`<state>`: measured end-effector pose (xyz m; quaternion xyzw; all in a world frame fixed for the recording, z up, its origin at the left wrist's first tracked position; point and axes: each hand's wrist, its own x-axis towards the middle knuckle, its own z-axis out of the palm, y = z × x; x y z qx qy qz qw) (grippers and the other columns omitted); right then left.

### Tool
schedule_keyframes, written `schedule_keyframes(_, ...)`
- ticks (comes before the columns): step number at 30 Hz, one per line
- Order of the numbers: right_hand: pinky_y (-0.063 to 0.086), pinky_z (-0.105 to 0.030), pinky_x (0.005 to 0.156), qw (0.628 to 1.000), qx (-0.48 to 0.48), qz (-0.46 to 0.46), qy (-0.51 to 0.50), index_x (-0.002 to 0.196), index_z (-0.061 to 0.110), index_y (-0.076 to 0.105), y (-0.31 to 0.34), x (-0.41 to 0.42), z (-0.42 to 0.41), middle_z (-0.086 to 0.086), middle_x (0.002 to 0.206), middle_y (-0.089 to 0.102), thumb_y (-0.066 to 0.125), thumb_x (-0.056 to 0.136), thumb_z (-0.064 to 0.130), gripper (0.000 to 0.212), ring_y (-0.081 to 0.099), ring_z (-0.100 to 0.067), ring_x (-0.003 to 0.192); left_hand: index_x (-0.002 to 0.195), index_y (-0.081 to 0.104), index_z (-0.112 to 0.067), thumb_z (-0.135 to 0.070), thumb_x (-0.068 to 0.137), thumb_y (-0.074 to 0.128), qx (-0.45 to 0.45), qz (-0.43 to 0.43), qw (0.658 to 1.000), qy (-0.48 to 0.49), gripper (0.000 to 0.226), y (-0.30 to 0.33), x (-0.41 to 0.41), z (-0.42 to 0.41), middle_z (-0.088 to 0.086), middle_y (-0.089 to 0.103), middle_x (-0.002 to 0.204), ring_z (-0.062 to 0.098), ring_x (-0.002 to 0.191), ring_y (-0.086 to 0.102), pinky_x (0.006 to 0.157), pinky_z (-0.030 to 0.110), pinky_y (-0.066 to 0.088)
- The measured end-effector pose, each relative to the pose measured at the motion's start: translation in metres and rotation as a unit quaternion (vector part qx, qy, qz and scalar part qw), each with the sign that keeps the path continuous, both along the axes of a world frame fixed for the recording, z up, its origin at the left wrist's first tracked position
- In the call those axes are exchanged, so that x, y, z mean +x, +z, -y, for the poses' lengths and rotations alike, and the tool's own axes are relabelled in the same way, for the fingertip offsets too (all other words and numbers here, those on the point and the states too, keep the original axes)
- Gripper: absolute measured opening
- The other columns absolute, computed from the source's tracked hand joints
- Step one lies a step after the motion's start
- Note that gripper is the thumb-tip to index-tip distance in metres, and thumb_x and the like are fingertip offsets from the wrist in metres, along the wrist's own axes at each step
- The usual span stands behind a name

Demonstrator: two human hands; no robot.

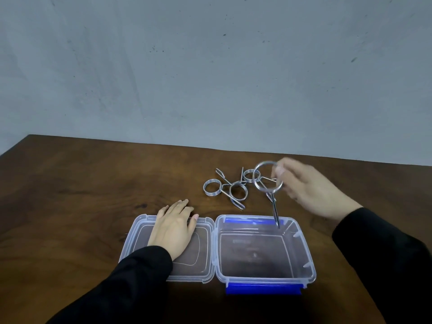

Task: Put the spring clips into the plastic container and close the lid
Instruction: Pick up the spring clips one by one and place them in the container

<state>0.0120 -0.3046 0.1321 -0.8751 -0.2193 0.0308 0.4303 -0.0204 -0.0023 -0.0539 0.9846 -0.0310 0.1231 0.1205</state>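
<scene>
Nearest, clear box (265, 274) open on the table (81, 195), its lid (203, 251) flat to the left under the spread, empty left hand (174, 226). Above the far rim, right hand (313, 188) pinching one blurred clip (267, 178), handle hanging down. Farther left, three clips (233, 185) clustered on the wood.

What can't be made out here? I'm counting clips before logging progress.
- Head view: held spring clip and right hand are motion-blurred, so the grip is unclear.
- Clip pile: tangled and partly hidden behind the held clip, so the count is uncertain.
- Lid: partly covered by left hand.
</scene>
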Motion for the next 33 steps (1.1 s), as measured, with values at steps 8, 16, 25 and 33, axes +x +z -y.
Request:
schedule_keyframes(8,0.048,-0.036,0.080,0.907,-0.373,-0.064,0.185,0.105,0.029,0.064,-0.068,-0.019,-0.033,0.007,0.096,0.068,0.035,0.104,0.049,0.035,0.058,-0.015,0.085,0.112,0.069,-0.020,-0.045,0.096,0.031,-0.005,0.006,1.000,-0.002,0.049,-0.002,0.001,-0.001,0.001,0.061,0.132,0.017,0.127,0.050,0.108,0.042,0.032)
schedule_keyframes(16,0.050,-0.036,0.091,0.898,-0.394,-0.081,0.177,0.113,0.022,0.071,-0.103,-0.019,-0.046,0.001,0.107,0.067,0.043,0.103,0.046,0.038,0.062,-0.016,0.099,0.116,0.067,-0.022,-0.042,0.099,0.038,-0.004,-0.001,1.000,-0.002,0.039,-0.001,0.000,-0.002,0.000,0.057,0.137,0.016,0.131,0.045,0.110,0.041,0.029)
schedule_keyframes(25,0.053,-0.037,0.083,0.955,-0.270,0.117,0.027,0.112,0.018,0.070,-0.074,0.027,-0.079,-0.001,0.104,0.067,0.061,0.096,0.040,0.029,0.063,-0.021,0.095,0.120,0.065,-0.023,-0.045,0.099,0.036,0.000,-0.009,1.000,0.004,0.042,0.001,0.001,-0.001,0.000,0.056,0.139,0.015,0.132,0.044,0.110,0.039,0.028)
schedule_keyframes(33,0.039,-0.054,0.105,0.865,-0.493,0.073,0.055,0.144,0.017,0.046,-0.107,0.091,-0.123,-0.009,0.137,0.062,0.066,0.094,0.038,0.058,0.051,-0.031,0.125,0.122,0.063,-0.022,-0.045,0.099,0.034,-0.013,-0.016,1.000,-0.004,0.044,0.003,0.000,-0.001,0.001,0.053,0.142,0.015,0.134,0.040,0.111,0.039,0.026)
